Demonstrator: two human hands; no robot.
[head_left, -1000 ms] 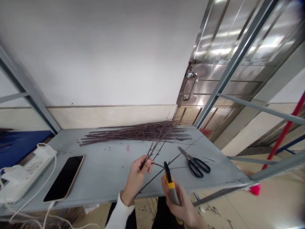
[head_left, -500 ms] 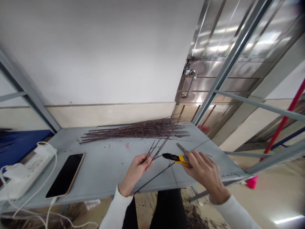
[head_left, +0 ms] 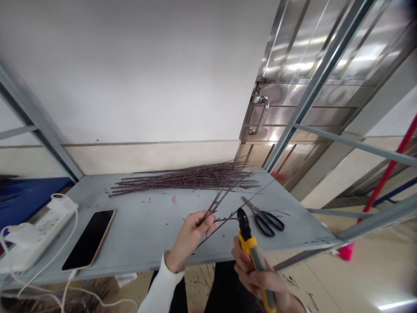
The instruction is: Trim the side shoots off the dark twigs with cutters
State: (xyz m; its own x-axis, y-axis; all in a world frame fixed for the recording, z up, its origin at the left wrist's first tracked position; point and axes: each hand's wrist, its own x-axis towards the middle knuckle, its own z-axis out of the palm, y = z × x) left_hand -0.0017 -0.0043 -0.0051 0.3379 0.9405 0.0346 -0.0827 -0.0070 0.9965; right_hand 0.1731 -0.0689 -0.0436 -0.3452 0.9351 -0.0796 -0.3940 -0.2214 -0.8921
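Left hand point(head_left: 190, 244) is pinching a thin forked twig point(head_left: 217, 203) just above the bench point(head_left: 146, 230), with its fingers point(head_left: 208, 222) clenched around the lower end while the branches are fanning up toward the pile. It looks light and fairly stiff, probably snappy at the thin tips, so I'd be holding it down near the thicker part below the fork rather than out at the ends. Right hand point(head_left: 256, 274) is gripping yellow-and-grey pruning snips point(head_left: 253, 250), its fingers point(head_left: 239, 266) wrapped firmly round the handles, and the black jaws are pointing up just beside a side shoot point(head_left: 230, 218) of that twig. The other twigs are lying in a long loose bundle point(head_left: 182, 180) across the far side of the bench, with little bits scattered around. Black-handled scissors point(head_left: 265, 222) are sitting off to the right, while a phone point(head_left: 88, 239) and a white power strip point(head_left: 39, 237) are lying on the left.
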